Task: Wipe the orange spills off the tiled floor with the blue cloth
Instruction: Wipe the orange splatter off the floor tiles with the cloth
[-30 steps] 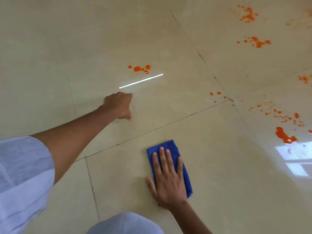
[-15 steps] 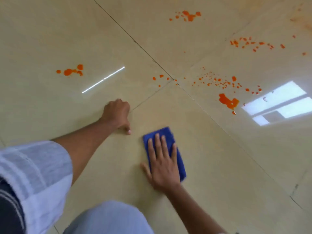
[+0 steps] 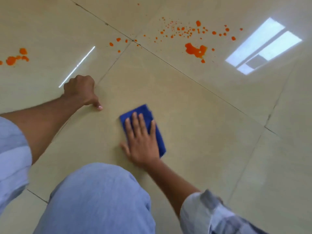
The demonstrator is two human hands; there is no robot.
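Tiled floor (image 3: 211,132): bare under your cloth, so judged early, most spills left. Largest orange puddle (image 3: 195,50) at 1 o'clock from the blue cloth (image 3: 157,132), spray (image 3: 182,29) beyond; blobs (image 3: 15,58) at 10; drops (image 3: 118,40) at 12. Your right hand (image 3: 143,144) presses flat, fingers straight, on the folded cloth. Your left hand (image 3: 81,90) is fisted, holding nothing, braced at 10. Knee (image 3: 101,200) at 6; nothing blocks the way.

R hand (image 3: 142,146) lying flat on cloth (image 3: 157,137), L hand (image 3: 81,90) resting left of it; spills (image 3: 195,49) sitting well beyond on floor (image 3: 211,132).
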